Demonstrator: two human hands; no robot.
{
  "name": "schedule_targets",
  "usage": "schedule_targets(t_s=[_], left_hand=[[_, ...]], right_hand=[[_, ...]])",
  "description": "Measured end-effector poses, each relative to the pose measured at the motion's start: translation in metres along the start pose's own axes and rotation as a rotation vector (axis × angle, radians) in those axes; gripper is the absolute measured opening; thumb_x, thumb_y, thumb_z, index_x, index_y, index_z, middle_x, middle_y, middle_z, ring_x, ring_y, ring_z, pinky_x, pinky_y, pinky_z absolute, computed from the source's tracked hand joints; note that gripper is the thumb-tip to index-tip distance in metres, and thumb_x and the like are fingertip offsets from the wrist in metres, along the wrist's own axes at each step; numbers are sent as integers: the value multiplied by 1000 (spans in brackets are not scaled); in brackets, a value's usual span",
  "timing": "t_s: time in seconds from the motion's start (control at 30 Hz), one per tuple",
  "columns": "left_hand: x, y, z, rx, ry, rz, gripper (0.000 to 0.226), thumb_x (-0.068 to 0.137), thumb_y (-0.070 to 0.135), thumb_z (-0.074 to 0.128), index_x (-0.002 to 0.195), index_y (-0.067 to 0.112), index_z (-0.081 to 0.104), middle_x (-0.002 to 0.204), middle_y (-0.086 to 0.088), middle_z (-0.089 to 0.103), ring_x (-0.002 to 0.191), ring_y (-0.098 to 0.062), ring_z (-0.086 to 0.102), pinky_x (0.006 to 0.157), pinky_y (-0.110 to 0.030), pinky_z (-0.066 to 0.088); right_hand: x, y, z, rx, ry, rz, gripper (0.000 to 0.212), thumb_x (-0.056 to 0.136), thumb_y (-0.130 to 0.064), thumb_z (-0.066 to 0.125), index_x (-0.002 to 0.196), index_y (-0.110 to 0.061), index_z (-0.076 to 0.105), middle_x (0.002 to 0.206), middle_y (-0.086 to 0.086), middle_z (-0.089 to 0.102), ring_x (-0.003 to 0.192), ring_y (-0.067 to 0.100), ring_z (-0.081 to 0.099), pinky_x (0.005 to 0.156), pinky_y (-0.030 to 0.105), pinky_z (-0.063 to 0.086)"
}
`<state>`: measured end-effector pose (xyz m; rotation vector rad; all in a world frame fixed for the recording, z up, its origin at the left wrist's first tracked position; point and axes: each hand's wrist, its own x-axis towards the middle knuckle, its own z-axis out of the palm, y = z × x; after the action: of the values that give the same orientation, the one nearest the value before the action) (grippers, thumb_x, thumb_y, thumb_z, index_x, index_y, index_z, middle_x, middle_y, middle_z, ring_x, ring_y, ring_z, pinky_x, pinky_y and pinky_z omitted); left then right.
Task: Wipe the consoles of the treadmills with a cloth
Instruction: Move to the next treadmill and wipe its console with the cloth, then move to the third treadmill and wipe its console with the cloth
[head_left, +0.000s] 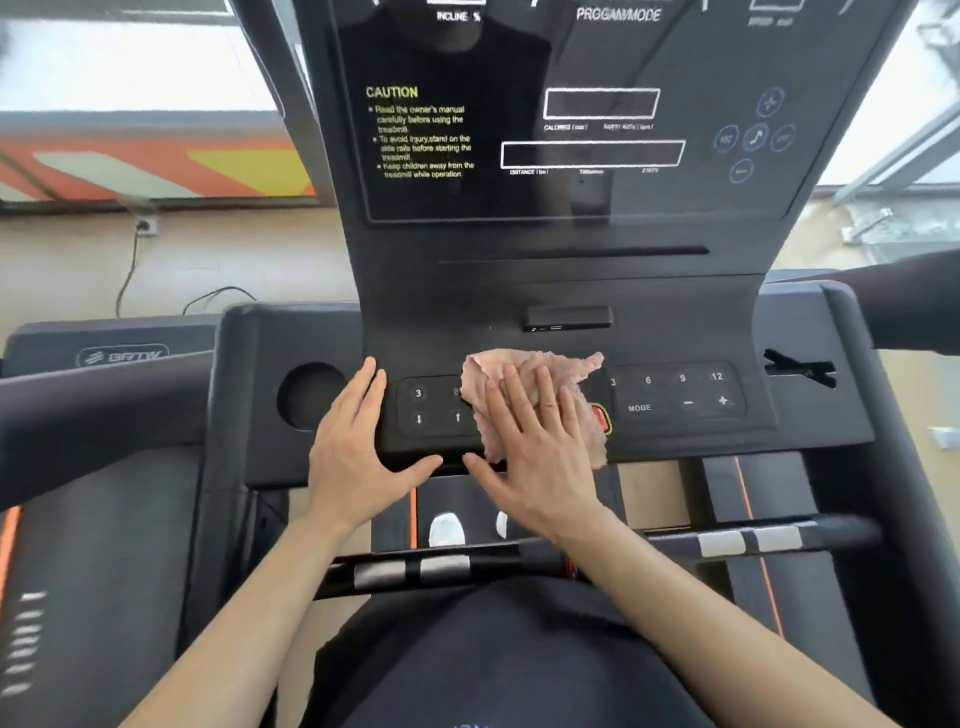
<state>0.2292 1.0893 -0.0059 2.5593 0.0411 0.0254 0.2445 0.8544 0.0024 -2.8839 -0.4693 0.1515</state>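
**A:** Your right hand (540, 441) lies flat, fingers straight and spread, pressing the pink cloth (550, 364) onto the treadmill console (561, 291).

**B:** Your left hand (358, 447) is open too. It rests on the console's front edge just beside the right one, thumb reaching toward it, and it isn't touching the cloth.

**A:** The cloth sits crumpled under your right fingers. It covers the right end of the left keypad (431, 405) and part of the red button (602, 418).

**B:** Just right of the cloth you have the right keypad (675, 395), marked 6, 9, 12 and MODE. The round cup holder (306, 395) sits left of your left hand.

**A:** The dark display (571, 104) rises behind, and the handlebar (727, 540) crosses beneath your forearms.
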Motion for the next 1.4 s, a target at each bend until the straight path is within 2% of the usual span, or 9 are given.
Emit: schedule_targets(t_s=[0.17,0.43,0.6,0.77,0.9,0.97,1.2,1.3,1.4], left_hand=[[-21,-17,-21,-193,58,28,84,81,48,66,153,10,45,161,3,42,150,-11,39,121,-36,38],[-63,-39,-19,-174,187,-68,65,86,37,61,141,3,58,145,-11,60,141,-25,50,118,-47,41],[-65,-40,-12,-80,183,-31,56,81,33,58,130,7,68,140,-8,64,141,-29,49,117,-50,40],[-67,-41,-11,-63,175,-40,56,80,35,55,128,10,69,140,-7,64,141,-29,49,117,-49,39],[-73,-33,-15,-117,156,-24,52,83,38,56,122,8,72,137,-8,66,142,-29,49,120,-49,37],[-83,-19,-19,-218,143,-23,48,83,38,59,121,12,73,133,-2,68,139,-21,52,119,-38,38],[-137,50,-23,-740,-42,-199,48,81,47,64,128,39,62,126,27,67,123,8,56,104,-12,41],[-168,67,-15,-932,44,-374,35,87,32,70,121,23,71,114,4,76,110,-13,70,98,-29,54],[-207,83,-11,-898,224,-544,15,90,24,68,101,15,75,90,3,76,86,-9,68,81,-23,54]], right_hand=[[16,-49,10,10,-47,-187,84,93,-65,44,162,-22,21,171,2,14,158,35,-6,126,58,7],[19,-69,26,213,3,-622,49,92,-10,47,137,-17,63,151,4,54,146,32,43,123,50,27],[-7,-53,-3,506,30,-512,38,85,15,56,114,-5,69,116,12,75,120,28,66,103,41,48],[-49,-20,-31,680,-137,3,45,88,2,51,123,-21,69,110,-8,75,104,3,69,89,28,54],[-67,-25,-59,931,-239,222,43,95,3,47,113,-31,65,74,13,75,63,43,69,46,40,50],[-73,-34,-67,915,-229,221,34,97,3,51,115,-25,62,72,14,75,59,40,70,46,48,54],[-84,-52,-78,946,-430,15,7,103,-10,55,105,-5,60,63,-5,70,53,-2,64,50,11,49],[-90,-55,-74,909,-481,-80,14,104,-14,54,100,-5,65,69,-6,73,62,-2,67,59,14,52],[-100,-52,-55,764,-475,-225,12,100,-30,58,99,-25,69,89,-2,72,85,10,71,77,34,57]])
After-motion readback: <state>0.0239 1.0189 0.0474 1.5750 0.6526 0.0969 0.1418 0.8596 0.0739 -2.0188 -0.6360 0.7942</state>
